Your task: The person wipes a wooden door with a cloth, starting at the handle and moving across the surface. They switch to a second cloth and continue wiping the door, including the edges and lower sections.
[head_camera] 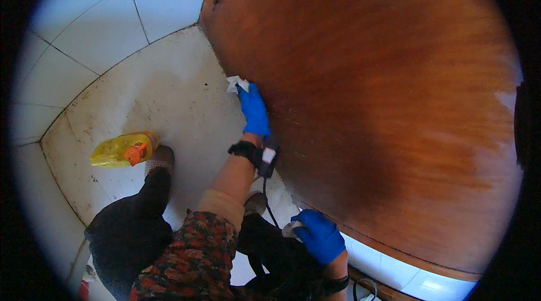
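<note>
My left hand, in a blue glove, holds a crumpled white wipe. It is at the lower edge of a brown wooden door, close to the pale floor. A black band with a small device is strapped to that wrist, and a dark cable hangs from it. Nearer my body, my right hand, also gloved in blue, has its fingers curled around a greyish-white wad. The wad is partly hidden by the fingers, so its material is unclear. This hand is beside the door's near edge.
On the dirt-marked floor, by my left foot, is a yellow see-through plastic container or bag with an orange part. White tiled walls bound the floor at the left and far side. A dark looped cable lies at the bottom right.
</note>
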The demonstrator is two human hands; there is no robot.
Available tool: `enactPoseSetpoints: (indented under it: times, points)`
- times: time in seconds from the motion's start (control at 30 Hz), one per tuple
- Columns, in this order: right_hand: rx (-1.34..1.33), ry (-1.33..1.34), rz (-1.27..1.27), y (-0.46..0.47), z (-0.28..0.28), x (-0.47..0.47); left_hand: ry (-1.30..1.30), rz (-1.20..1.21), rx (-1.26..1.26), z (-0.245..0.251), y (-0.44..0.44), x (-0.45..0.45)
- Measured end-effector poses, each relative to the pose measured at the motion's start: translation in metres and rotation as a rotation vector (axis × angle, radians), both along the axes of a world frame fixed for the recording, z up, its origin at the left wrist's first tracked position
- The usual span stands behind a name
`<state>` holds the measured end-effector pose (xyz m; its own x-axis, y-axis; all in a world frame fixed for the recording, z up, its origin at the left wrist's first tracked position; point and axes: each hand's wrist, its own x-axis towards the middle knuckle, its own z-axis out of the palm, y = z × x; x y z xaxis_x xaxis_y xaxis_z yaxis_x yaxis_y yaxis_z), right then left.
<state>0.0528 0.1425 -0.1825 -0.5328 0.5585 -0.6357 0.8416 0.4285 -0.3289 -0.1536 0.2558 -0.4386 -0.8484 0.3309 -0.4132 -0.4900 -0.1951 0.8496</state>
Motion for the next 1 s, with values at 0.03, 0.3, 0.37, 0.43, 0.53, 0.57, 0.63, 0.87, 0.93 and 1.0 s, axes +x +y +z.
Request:
enactPoseSetpoints:
  times: [0.03, 0.3, 0.37, 0.43, 0.53, 0.57, 0.63, 0.87, 0.93, 1.0]
  points:
    - [-0.001, 0.013, 0.006, 0.001, 0.0, -0.001, -0.027, -0.006, 0.011, -0.007, 0.0, -0.008]
    - [0.018, 0.01, 0.022, 0.0, -0.004, -0.003, 0.421, 0.073, 0.171, 0.093, 0.018, -0.006]
    - [0.027, -0.003, 0.041, 0.0, -0.006, -0.002, 0.527, 0.07, 0.198, 0.115, 0.022, -0.015]
    - [-0.009, -0.039, 0.012, 0.001, -0.008, -0.001, 0.552, 0.138, 0.247, 0.111, 0.028, -0.025]
    - [-0.038, -0.043, 0.006, 0.004, -0.008, -0.002, 0.307, 0.215, 0.283, 0.043, 0.034, -0.034]
    - [-0.043, -0.03, 0.012, 0.006, -0.009, -0.004, 0.197, 0.209, 0.201, 0.012, 0.039, -0.033]
    - [-0.049, -0.022, 0.0, 0.006, -0.008, -0.007, 0.105, 0.262, 0.081, -0.049, 0.046, -0.028]
    - [-0.031, 0.005, 0.01, 0.006, -0.009, -0.014, -0.387, 0.086, 0.207, -0.083, 0.031, -0.014]
    - [-0.031, -0.024, 0.029, 0.005, -0.011, -0.013, -0.193, 0.169, 0.173, -0.047, 0.04, -0.018]
    - [-0.044, -0.03, 0.005, 0.005, -0.011, -0.012, -0.063, 0.135, 0.192, -0.021, 0.039, -0.036]
